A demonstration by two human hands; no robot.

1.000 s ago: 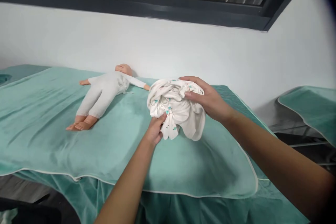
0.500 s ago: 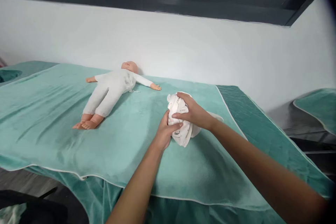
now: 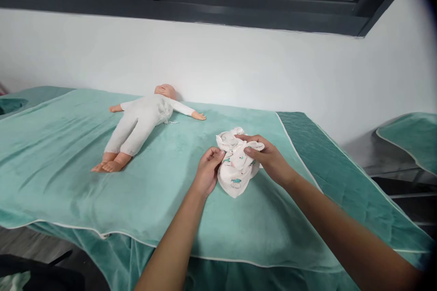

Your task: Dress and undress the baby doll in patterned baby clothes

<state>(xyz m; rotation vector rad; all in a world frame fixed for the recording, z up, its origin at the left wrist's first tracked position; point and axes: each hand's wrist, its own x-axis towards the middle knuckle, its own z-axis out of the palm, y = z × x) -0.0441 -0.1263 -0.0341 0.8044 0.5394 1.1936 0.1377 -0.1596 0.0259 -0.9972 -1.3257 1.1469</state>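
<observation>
A bunched white baby garment (image 3: 235,173) with small green and dark prints is held up in front of me, over the bed. My left hand (image 3: 207,172) pinches its left edge between thumb and fingers. On the other side, my right hand (image 3: 276,160) is closed on its upper right part, fingertips partly behind the folds. The gathered top shows an opening; what kind of garment it is cannot be made out. To the left a baby doll (image 3: 138,116) lies on its back in a white cloth suit, arms spread, apart from both hands.
A light green sheet (image 3: 164,204) with white piping covers the bed, over a darker green cover (image 3: 307,136). A white wall (image 3: 239,63) and a dark window frame (image 3: 205,11) stand behind. Another green-covered surface (image 3: 413,136) is at the right, a dark object (image 3: 41,273) at lower left.
The garment has been turned and spread a little, so its green prints and gathered top show. My right hand has shifted right and my left hand slightly left. The view has tilted up slightly.
</observation>
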